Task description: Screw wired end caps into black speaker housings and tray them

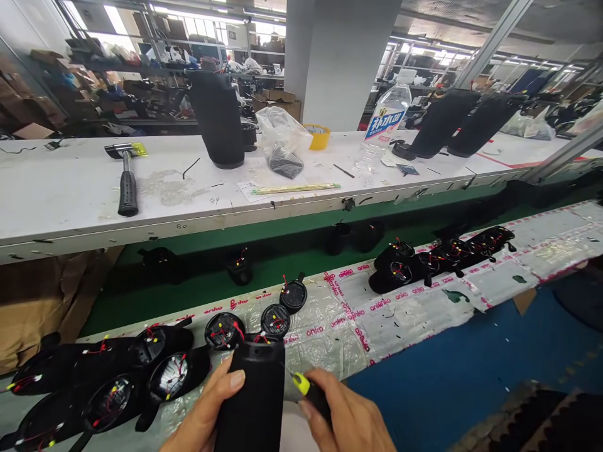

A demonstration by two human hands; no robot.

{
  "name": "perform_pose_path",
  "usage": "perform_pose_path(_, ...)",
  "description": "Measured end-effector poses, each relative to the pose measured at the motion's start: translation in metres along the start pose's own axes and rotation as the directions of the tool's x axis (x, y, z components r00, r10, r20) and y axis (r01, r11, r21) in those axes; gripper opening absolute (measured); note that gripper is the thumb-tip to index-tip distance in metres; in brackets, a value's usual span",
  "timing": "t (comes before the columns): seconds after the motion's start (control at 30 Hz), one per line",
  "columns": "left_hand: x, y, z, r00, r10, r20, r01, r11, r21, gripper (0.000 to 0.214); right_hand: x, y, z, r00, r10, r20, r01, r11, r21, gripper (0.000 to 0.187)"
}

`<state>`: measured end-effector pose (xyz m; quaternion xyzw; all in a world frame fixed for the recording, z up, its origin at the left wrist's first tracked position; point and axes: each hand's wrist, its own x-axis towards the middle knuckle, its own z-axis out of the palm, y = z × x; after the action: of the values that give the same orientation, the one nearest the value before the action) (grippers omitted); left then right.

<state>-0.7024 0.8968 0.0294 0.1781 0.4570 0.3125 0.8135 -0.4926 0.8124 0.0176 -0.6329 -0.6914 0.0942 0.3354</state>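
Note:
My left hand [207, 408] is wrapped around a black cylindrical speaker housing [252, 395], its thumb lying on the front face. The housing stands roughly upright, with red wires showing behind its top end. In my right hand [346, 411] is a screwdriver-like tool [308, 392] with a black and yellow-green handle. Its thin shaft points at the housing's right edge near the top; I cannot tell whether the tip touches. Just beyond the housing lie round black end caps [276, 320] with red and yellow wires. To the left are several black speaker housings [113, 402] with wired open ends.
More wired black housings [400, 270] lie along the plastic-covered bench [325, 348]. On the raised white shelf [179, 207] are a hammer [127, 182], a plastic bottle [384, 122], a clear bag [285, 138], a yellow tub [318, 137] and upright black cylinders [219, 119].

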Motion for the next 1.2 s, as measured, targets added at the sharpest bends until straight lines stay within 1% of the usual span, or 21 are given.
perform_pose_path(0.1,0.001,-0.002,-0.003,0.992,-0.111,0.056,0.114,0.991,-0.068,0.065,0.012,0.012,-0.023,0.985,-0.127,0.118,0.134,0.99,-0.051,0.025)
perform_pose_path(0.17,0.001,-0.003,-0.002,0.986,-0.142,0.083,0.149,0.986,-0.075,0.06,0.018,0.015,-0.032,0.965,-0.18,0.189,0.201,0.975,-0.098,0.026)
perform_pose_path(0.23,0.001,-0.003,-0.003,0.989,-0.116,0.088,0.12,0.992,-0.038,0.06,0.023,0.014,-0.037,0.949,-0.211,0.236,0.253,0.953,-0.165,0.032)
perform_pose_path(0.33,0.002,-0.004,-0.005,0.994,-0.051,0.1,0.046,0.998,0.048,0.072,0.03,0.009,-0.039,0.937,-0.248,0.245,0.312,0.912,-0.267,0.038)
perform_pose_path(0.43,0.002,-0.004,-0.006,0.99,-0.02,0.14,0.005,0.994,0.109,0.083,0.035,0.004,-0.042,0.929,-0.292,0.228,0.354,0.879,-0.318,0.036)
perform_pose_path(0.53,0.0,-0.001,-0.003,0.982,-0.018,0.189,-0.008,0.991,0.134,0.088,0.039,0.003,-0.045,0.917,-0.318,0.239,0.386,0.858,-0.339,0.031)
perform_pose_path(0.6,-0.002,0.002,-0.001,0.977,-0.027,0.211,-0.009,0.986,0.168,0.089,0.04,0.004,-0.047,0.908,-0.325,0.263,0.403,0.851,-0.338,0.03)
perform_pose_path(0.73,-0.005,0.005,0.003,0.976,-0.027,0.215,-0.021,0.976,0.216,0.088,0.042,0.006,-0.047,0.889,-0.334,0.313,0.432,0.839,-0.331,0.033)
perform_pose_path(0.83,-0.007,0.004,0.004,0.981,-0.016,0.192,-0.022,0.98,0.196,0.09,0.042,0.007,-0.048,0.88,-0.341,0.331,0.448,0.829,-0.336,0.034)
perform_pose_path(0.97,-0.008,0.005,0.005,0.988,-0.022,0.151,-0.011,0.978,0.21,0.087,0.04,0.008,-0.047,0.859,-0.316,0.403,0.471,0.798,-0.377,0.033)
perform_pose_path(1.03,-0.009,0.008,0.007,0.99,0.006,0.139,-0.043,0.963,0.266,0.083,0.039,0.008,-0.046,0.85,-0.306,0.429,0.483,0.776,-0.405,0.034)
perform_pose_path(1.1,-0.009,0.011,0.009,0.988,0.06,0.146,-0.107,0.935,0.338,0.08,0.039,0.007,-0.047,0.848,-0.307,0.432,0.491,0.762,-0.422,0.032)
perform_pose_path(1.2,-0.008,0.016,0.013,0.973,0.097,0.207,-0.18,0.884,0.431,0.082,0.04,0.004,-0.052,0.845,-0.321,0.429,0.505,0.744,-0.438,0.03)
